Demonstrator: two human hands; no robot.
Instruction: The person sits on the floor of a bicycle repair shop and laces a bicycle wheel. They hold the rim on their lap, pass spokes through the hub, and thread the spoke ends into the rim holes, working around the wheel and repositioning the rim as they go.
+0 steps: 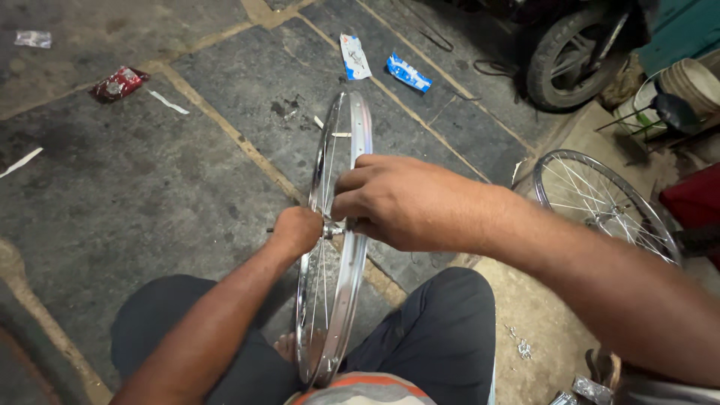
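A chromed bicycle wheel [339,247] stood upright on its edge between the person's knees, its rim running from near to far and its axle lying left to right. The left hand [297,229] was closed in a fist round the axle end on the wheel's left side. The right hand [397,201], slightly farther and higher, reached over the rim from the right, fingers curled together at the hub. Farther right, a second spoked wheel [604,201] lay on the ground.
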